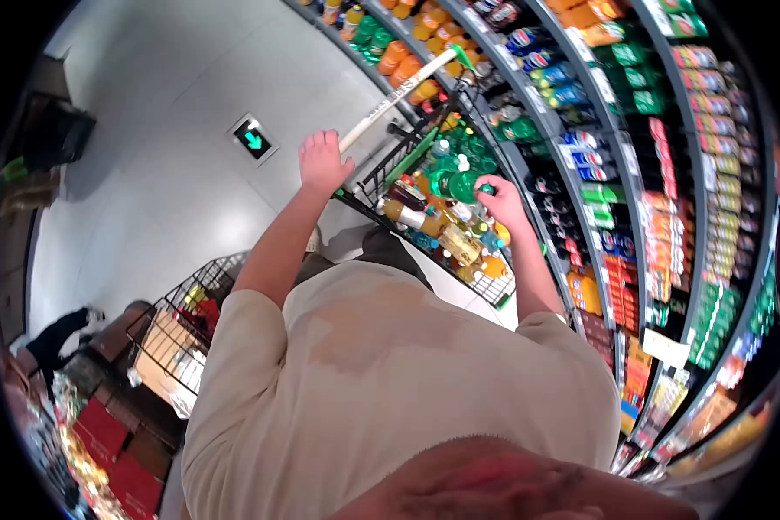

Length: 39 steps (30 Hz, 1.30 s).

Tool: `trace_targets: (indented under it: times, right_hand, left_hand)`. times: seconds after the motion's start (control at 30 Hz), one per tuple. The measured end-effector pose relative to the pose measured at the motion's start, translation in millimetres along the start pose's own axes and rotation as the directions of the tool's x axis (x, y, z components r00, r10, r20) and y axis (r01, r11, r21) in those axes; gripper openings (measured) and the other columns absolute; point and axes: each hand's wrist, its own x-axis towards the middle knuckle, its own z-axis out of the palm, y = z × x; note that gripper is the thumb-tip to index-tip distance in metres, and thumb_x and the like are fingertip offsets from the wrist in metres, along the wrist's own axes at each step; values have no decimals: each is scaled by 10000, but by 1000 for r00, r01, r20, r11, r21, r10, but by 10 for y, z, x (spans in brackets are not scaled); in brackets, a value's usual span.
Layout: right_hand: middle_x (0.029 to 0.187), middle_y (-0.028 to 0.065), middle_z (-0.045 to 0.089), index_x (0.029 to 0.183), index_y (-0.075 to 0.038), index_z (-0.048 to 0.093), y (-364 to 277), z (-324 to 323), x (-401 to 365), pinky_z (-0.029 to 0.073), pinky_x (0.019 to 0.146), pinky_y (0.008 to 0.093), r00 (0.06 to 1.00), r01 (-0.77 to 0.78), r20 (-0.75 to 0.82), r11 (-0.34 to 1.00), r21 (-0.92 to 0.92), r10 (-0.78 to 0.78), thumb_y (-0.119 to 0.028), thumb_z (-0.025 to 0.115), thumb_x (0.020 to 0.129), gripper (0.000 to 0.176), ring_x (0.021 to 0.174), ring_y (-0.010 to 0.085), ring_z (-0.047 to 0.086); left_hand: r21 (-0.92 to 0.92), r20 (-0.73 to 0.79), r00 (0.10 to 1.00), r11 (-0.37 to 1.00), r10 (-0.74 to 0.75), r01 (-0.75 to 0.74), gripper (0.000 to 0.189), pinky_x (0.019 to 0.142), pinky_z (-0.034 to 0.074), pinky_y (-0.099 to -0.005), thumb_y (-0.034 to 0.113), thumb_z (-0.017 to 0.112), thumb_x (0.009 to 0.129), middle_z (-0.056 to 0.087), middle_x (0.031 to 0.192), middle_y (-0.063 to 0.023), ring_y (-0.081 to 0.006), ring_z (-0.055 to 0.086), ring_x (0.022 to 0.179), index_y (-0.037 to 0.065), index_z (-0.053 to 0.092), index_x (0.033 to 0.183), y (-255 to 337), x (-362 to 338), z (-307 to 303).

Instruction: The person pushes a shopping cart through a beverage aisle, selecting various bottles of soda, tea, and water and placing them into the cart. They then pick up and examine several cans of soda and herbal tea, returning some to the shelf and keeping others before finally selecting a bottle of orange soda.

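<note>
My left hand (323, 161) is closed round the near end of the pale handle (386, 106) of a shopping cart. My right hand (505, 205) pinches a green soda bottle (457, 185) by its cap end. That bottle lies tilted over the load in the cart's wire basket (497, 290). Under and around it are several drinks bottles, among them a bottle of amber drink (405, 215), a yellow-labelled bottle (459, 245) and more green bottles (474, 147).
Shelves of soda bottles and cans (620, 173) curve along my right. Behind me on the left stands another wire cart (178, 321) with cardboard inside, near red boxes (104, 429). A green arrow sign (253, 139) is set in the grey floor (191, 95).
</note>
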Motion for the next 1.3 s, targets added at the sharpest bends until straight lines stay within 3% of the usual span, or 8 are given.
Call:
trace_targets:
  times: [0.07, 0.17, 0.27, 0.43, 0.6, 0.7, 0.97, 1.3]
  right_hand:
    - [775, -32, 661, 937, -89, 702, -490, -285, -304, 466, 461, 205, 999, 44, -30, 998, 46, -43, -59, 700, 836, 105, 513, 39, 579]
    - [830, -8, 676, 934, -37, 696, -1084, -152, -1677, 455, 474, 188, 997, 64, 20, 949, 308, -73, 19, 699, 812, 134, 552, 35, 592]
    - [807, 34, 647, 919, -1, 649, -944, -153, -2090, 452, 472, 211, 991, 119, -18, 799, 589, -134, 45, 636, 792, 135, 515, 83, 583]
    - [883, 45, 635, 1074, -32, 636, -335, 215, -2507, 413, 478, 237, 987, 152, -156, 472, 868, -31, -55, 583, 853, 228, 521, 100, 511]
    - [1085, 48, 638, 1451, -108, 441, 443, 556, -2927, 573, 769, 351, 862, 99, -374, 608, 788, 343, -315, 580, 1016, 501, 905, 167, 657]
    - [1161, 87, 628, 1456, -96, 435, 697, 544, -3321, 564, 818, 365, 910, 138, -319, 532, 835, 263, -344, 585, 1021, 523, 980, 198, 649]
    - [1104, 71, 633, 1416, -85, 476, 1530, 362, -4109, 547, 827, 382, 901, 251, -353, 362, 898, 253, -363, 497, 1052, 459, 955, 203, 651]
    - [1073, 50, 641, 1299, -76, 548, 2837, 18, -3992, 514, 792, 325, 868, 11, -155, 293, 956, 472, -283, 479, 1042, 337, 913, 170, 658]
  left_hand:
    - [58, -387, 845, 924, 370, -378, 600, 1003, 458, -394, 361, 791, 751, 604, 1084, -160, -348, 595, 1058, 51, 571, 1215, 258, 185, 47]
    - [-551, 135, 794, 711, 593, -437, 482, 1086, 405, -411, 376, 617, 965, 615, 1246, -154, -345, 584, 1168, 19, 550, 1281, 666, -643, -417]
    - [-609, 604, 252, 233, 756, 759, 582, 1159, 348, -403, 435, 289, 1106, 529, 1469, -88, -232, 490, 1354, -21, 566, 1336, 1086, -971, 15]
    - [-217, 539, -283, 456, 793, 863, 590, 811, 598, -482, 442, 563, 964, 673, 1169, -265, -375, 723, 888, -16, 556, 1336, 1575, -1696, -381]
    - [-378, 753, -173, 633, 635, 676, 595, 809, 609, -436, 440, 583, 979, 682, 1169, -200, -304, 714, 991, -13, 531, 1361, 2054, -1799, 82]
    - [-620, 758, 184, 603, 626, 502, 604, 857, 609, -436, 460, 576, 989, 664, 1240, -169, -277, 693, 1073, -7, 522, 1369, 2665, -2145, 136]
    - [-124, 529, -223, 335, 819, 934, 839, 969, 550, -558, 691, 443, 960, 631, 1278, -226, -417, 656, 1131, 44, 412, 1494, 3624, -2880, 826]
    - [112, 639, -246, 228, 729, 967, 949, 906, 494, -679, 807, 274, 925, 622, 1246, -271, -529, 629, 1053, 64, 412, 1499, 4125, -3050, 1727]
